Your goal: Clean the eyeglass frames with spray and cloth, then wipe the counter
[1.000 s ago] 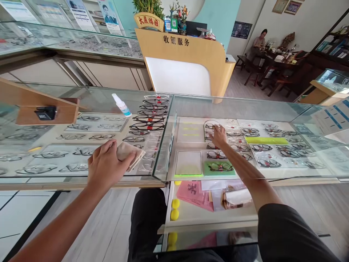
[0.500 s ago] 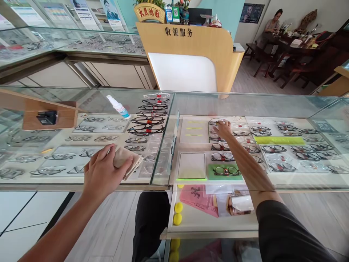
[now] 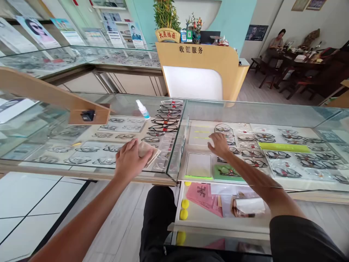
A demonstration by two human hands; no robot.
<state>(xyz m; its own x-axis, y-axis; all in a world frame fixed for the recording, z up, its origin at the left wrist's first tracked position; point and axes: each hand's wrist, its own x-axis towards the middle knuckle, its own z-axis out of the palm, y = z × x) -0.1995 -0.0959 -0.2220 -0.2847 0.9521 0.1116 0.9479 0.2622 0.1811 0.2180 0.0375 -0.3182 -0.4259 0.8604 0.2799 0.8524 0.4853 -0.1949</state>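
Observation:
A folded beige cloth (image 3: 149, 152) is gripped by my left hand (image 3: 129, 160), low over the left glass top. My right hand (image 3: 219, 145) reaches into the right display case, fingers apart with nothing visible in them. Just beyond its fingertips lies a pair of eyeglasses (image 3: 223, 128), at the far end of a column of frames. My wrist and forearm partly cover others in that column. Closer to me, dark eyeglasses (image 3: 228, 171) rest on a green card (image 3: 217, 177).
A white spray bottle (image 3: 143, 110) and a row of eyeglasses (image 3: 163, 128) stand on the left glass top. Below the right case, an open drawer (image 3: 223, 225) contains pink packets (image 3: 200, 198) and yellow balls (image 3: 184, 214). A seated person (image 3: 277, 40) is at the back right.
My right hand has drawn back from the far eyeglasses toward me, its fingers now off them. The left hand keeps the cloth. The whole view has shifted with my head.

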